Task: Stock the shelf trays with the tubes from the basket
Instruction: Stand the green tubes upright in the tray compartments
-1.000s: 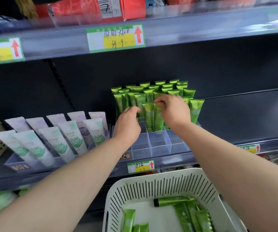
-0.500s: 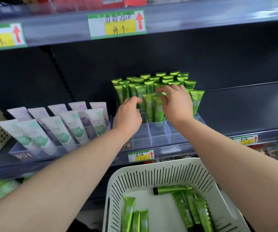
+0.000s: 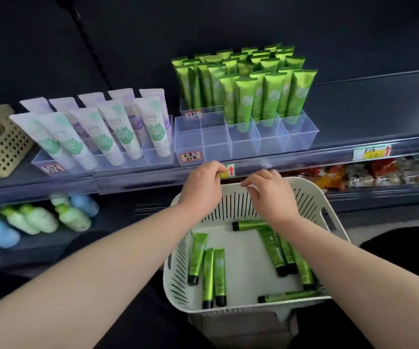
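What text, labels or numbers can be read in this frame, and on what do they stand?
None reads clearly.
Red-bordered sticker on the clear tray: handwriting, illegible.
Right shelf tag: red up arrow, writing blurred.
Middle shelf tag, partly behind the left hand: red up arrow only.
Print on white tubes and green tubes: too blurred.

Bare left hand [image 3: 203,187] and bare right hand [image 3: 269,195]. Knuckles and finger creases visible, nails too blurred to judge. Left forearm [image 3: 102,268] and right forearm [image 3: 342,268] uncovered along the whole visible length, out to the frame edges. Smooth outline, slightly soft from blur. Near-black clothing over what looks like the left knee [image 3: 87,244] and right knee [image 3: 405,248]. Plain and matte, seams and weave not resolvable. Same dark fabric [image 3: 150,318] low between the forearms. Garment type unclear.
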`<state>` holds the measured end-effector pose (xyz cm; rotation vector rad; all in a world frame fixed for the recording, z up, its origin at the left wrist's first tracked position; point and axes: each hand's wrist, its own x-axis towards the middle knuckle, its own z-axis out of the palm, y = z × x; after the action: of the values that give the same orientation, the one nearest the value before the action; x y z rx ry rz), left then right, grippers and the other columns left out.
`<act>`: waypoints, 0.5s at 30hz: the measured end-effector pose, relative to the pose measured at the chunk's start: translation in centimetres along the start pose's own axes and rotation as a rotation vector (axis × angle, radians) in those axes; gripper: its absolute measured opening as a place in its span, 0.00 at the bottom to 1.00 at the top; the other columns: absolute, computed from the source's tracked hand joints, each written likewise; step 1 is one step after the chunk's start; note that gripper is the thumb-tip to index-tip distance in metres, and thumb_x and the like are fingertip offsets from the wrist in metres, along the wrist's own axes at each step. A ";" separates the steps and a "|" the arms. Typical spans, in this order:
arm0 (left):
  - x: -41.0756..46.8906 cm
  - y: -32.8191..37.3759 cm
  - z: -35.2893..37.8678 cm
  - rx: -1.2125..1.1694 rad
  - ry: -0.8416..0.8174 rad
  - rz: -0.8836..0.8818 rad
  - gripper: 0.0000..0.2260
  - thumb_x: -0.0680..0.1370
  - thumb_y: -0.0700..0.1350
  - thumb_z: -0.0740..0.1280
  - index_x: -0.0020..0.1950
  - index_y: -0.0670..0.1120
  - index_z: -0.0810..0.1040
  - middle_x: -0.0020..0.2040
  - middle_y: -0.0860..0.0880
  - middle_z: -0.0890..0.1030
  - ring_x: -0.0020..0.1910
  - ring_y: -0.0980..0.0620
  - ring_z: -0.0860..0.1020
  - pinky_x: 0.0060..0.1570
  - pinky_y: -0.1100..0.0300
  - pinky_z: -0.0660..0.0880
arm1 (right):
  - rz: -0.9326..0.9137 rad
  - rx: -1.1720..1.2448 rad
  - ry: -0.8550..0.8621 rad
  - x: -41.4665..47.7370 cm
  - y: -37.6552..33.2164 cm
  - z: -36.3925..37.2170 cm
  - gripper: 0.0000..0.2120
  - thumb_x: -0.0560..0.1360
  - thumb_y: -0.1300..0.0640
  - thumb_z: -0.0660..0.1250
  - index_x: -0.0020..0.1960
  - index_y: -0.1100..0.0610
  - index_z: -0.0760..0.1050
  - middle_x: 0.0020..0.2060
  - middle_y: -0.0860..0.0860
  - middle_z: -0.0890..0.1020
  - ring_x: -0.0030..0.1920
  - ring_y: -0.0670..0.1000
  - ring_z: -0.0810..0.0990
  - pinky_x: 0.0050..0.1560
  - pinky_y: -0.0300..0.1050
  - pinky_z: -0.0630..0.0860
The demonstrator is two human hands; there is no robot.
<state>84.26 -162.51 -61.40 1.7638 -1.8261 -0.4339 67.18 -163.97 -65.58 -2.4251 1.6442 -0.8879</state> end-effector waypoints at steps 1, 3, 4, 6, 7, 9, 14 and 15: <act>-0.5 -0.7 1.0 0.033 -0.056 -0.032 0.15 0.78 0.35 0.61 0.60 0.48 0.78 0.58 0.49 0.80 0.58 0.49 0.77 0.59 0.52 0.74 | 0.024 -0.003 -0.060 -1.0 0.3 0.6 0.08 0.71 0.62 0.68 0.47 0.51 0.82 0.46 0.50 0.82 0.47 0.58 0.77 0.43 0.52 0.75; -1.4 -1.9 2.9 0.110 -0.186 -0.092 0.15 0.77 0.35 0.61 0.60 0.47 0.78 0.60 0.49 0.80 0.59 0.48 0.77 0.60 0.53 0.74 | 0.057 -0.030 -0.202 -2.7 0.9 1.7 0.09 0.74 0.60 0.66 0.50 0.50 0.81 0.49 0.48 0.81 0.52 0.55 0.76 0.48 0.51 0.74; -1.7 -2.6 3.7 0.150 -0.249 -0.122 0.16 0.77 0.34 0.61 0.61 0.47 0.78 0.61 0.48 0.79 0.61 0.48 0.77 0.62 0.53 0.73 | 0.064 -0.042 -0.266 -3.4 1.3 2.2 0.10 0.75 0.59 0.65 0.52 0.49 0.81 0.51 0.48 0.80 0.54 0.54 0.75 0.50 0.50 0.73; -2.2 -3.8 5.1 0.200 -0.362 -0.187 0.17 0.77 0.32 0.62 0.62 0.45 0.78 0.62 0.47 0.78 0.62 0.47 0.75 0.64 0.54 0.71 | 0.084 -0.054 -0.380 -4.6 2.2 2.9 0.11 0.76 0.58 0.63 0.55 0.49 0.80 0.54 0.47 0.79 0.57 0.52 0.74 0.53 0.48 0.72; -2.4 -4.3 5.6 0.220 -0.413 -0.216 0.17 0.76 0.31 0.62 0.62 0.44 0.78 0.61 0.46 0.79 0.62 0.47 0.75 0.63 0.54 0.72 | 0.103 -0.063 -0.444 -5.2 2.6 3.2 0.11 0.77 0.58 0.63 0.55 0.48 0.79 0.55 0.48 0.79 0.58 0.52 0.73 0.55 0.48 0.72; -2.7 -5.4 6.6 0.270 -0.524 -0.259 0.15 0.75 0.31 0.62 0.58 0.42 0.79 0.56 0.45 0.79 0.59 0.46 0.76 0.60 0.55 0.73 | 0.161 -0.065 -0.598 -6.1 3.5 3.8 0.11 0.77 0.57 0.63 0.56 0.48 0.78 0.58 0.48 0.77 0.60 0.51 0.73 0.58 0.47 0.73; -3.7 -7.6 8.9 0.349 -0.697 -0.326 0.16 0.75 0.30 0.60 0.59 0.40 0.79 0.53 0.46 0.76 0.57 0.46 0.77 0.58 0.55 0.73 | 0.239 -0.014 -0.853 -7.4 4.9 5.4 0.10 0.77 0.58 0.63 0.56 0.48 0.78 0.58 0.49 0.77 0.58 0.50 0.75 0.57 0.47 0.75; -3.9 -7.9 9.1 0.362 -0.721 -0.323 0.18 0.75 0.29 0.59 0.60 0.41 0.78 0.56 0.45 0.77 0.58 0.46 0.76 0.59 0.56 0.73 | 0.246 -0.011 -0.872 -7.4 5.0 5.7 0.10 0.77 0.58 0.63 0.56 0.48 0.77 0.58 0.49 0.76 0.57 0.50 0.75 0.57 0.46 0.75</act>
<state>85.13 -160.65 -73.89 2.3777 -2.1904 -1.0275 64.02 -161.00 -75.28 -2.0528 1.4953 0.2141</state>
